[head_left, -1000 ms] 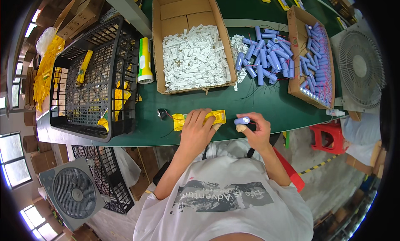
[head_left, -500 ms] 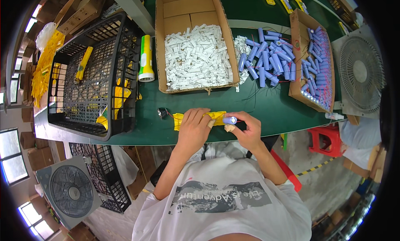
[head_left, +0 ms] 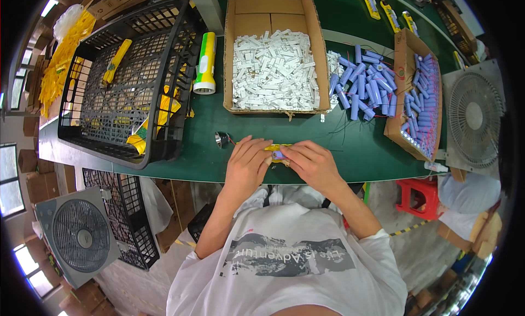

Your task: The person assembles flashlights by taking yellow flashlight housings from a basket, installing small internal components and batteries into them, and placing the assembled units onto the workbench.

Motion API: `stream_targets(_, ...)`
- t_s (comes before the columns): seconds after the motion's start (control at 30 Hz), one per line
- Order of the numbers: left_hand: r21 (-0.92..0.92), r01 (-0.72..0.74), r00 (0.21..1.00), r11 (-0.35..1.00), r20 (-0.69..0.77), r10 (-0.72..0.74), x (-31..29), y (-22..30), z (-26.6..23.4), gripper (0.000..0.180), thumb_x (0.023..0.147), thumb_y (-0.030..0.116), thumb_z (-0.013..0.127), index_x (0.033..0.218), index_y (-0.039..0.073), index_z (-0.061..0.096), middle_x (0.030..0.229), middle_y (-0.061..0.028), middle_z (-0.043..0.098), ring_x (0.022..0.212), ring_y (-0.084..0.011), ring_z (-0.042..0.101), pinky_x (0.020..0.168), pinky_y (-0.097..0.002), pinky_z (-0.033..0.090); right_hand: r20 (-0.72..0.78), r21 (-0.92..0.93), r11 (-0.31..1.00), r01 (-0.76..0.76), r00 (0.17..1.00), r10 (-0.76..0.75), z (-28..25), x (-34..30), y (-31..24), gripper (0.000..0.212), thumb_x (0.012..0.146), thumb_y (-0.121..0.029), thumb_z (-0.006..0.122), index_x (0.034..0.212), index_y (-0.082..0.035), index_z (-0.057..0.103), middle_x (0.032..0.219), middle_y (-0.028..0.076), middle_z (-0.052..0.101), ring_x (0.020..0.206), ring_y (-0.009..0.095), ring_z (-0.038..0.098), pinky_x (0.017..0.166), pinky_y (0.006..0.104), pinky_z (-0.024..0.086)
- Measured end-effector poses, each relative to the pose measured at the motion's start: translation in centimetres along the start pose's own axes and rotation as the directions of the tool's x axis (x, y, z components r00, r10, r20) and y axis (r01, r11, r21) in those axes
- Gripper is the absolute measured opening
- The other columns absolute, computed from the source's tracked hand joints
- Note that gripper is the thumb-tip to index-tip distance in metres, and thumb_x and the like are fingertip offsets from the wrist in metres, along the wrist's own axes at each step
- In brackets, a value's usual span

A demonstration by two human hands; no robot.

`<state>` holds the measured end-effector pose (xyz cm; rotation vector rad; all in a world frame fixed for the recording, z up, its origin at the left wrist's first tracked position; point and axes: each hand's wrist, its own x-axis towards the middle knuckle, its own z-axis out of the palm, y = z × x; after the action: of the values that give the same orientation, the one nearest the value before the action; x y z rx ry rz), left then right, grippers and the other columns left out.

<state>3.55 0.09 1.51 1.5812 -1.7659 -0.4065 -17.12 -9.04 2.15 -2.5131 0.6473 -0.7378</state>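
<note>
At the table's front edge, a yellow plastic flashlight shell (head_left: 268, 148) lies mostly covered by my fingers. My left hand (head_left: 247, 164) is closed over its left part. A purple cylindrical battery cell (head_left: 279, 154) sits at the shell's middle, its lower side toward me. My right hand (head_left: 313, 164) has its fingers closed on that cell, against the shell. Just left of my left hand lies a small reflector lamp head (head_left: 221, 140), with a red wire running toward the shell. How far the cell is seated inside is hidden by my fingers.
A cardboard box of white plastic strips (head_left: 276, 70) stands ahead, with loose purple cells (head_left: 369, 86) and a box of cells (head_left: 403, 92) to its right. Leftward are a finished yellow-green flashlight (head_left: 205, 64) and a black crate (head_left: 143, 157). A fan (head_left: 474, 105) stands far right.
My right hand has brought the purple cell left and down onto the yellow shell, and both hands are now close together. The whole view has shifted slightly.
</note>
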Motion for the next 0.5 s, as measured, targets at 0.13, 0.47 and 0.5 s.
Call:
stream_targets(0.13,-0.076,0.055,0.993,0.996,-0.098,-0.062,-0.8,-0.7,0.0,0.011,0.09,0.004,0.077,0.1,0.0,0.074,0.119,-0.0113,0.075,0.111,-0.0343,0.07,0.108,-0.0504,0.053,0.117,-0.075,0.996,-0.056,0.991,0.065,0.0,0.4,-1.0,0.037,0.085,-0.013,0.082,0.122,-0.01,0.075,0.105,0.0,0.072,0.098,0.019,0.067,0.077,0.0335,0.062)
stream_targets(0.47,-0.116,0.021,0.999,0.993,-0.021,-0.024,-0.1,-1.3,-0.5,0.014,0.09,0.007,0.077,0.103,0.001,0.073,0.121,-0.0113,0.073,0.114,-0.0358,0.069,0.108,-0.0495,0.052,0.206,-0.397,0.909,0.124,0.978,-0.043,-0.2,0.6,-1.7,0.051,0.085,-0.013,0.078,0.135,-0.007,0.068,0.11,0.0,0.065,0.1,0.019,0.064,0.076,0.0323,0.062)
stream_targets(0.5,-0.124,0.006,1.0,0.992,-0.02,-0.008,0.0,-1.1,-0.9,0.014,0.09,0.007,0.077,0.103,0.001,0.073,0.121,-0.0113,0.073,0.114,-0.0358,0.069,0.108,-0.0495,0.052,0.199,-0.412,0.904,0.115,0.979,-0.034,0.0,0.4,-1.6,0.051,0.085,-0.013,0.078,0.135,-0.007,0.068,0.11,0.0,0.065,0.1,0.019,0.064,0.076,0.0323,0.062)
